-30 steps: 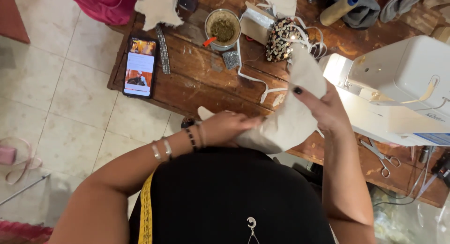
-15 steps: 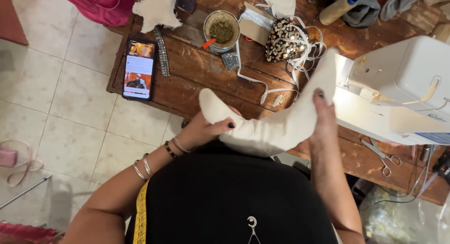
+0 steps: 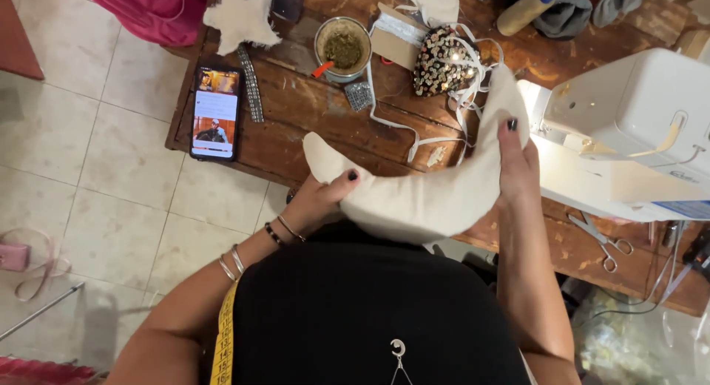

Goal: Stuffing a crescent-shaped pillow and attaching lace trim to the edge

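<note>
A: Where's the cream crescent cushion (image 3: 436,193)?

B: Held above the near edge of the tabletop (image 3: 296,144), beside the white sewing machine (image 3: 636,126). The left hand (image 3: 314,204) grips 1 tip, thumb on top; the right hand (image 3: 518,163) wraps the other tip, fingers (image 3: 512,133) closed on the fabric.

A: Risks?

B: I'd judge a loose grip could drop it to the floor, or a swing could knock the cup (image 3: 342,48) near the phone (image 3: 215,111).

A: Anything unclear?

B: The cushion's underside and both palms are hidden; the scissors (image 3: 603,241) are partly shadowed.
</note>
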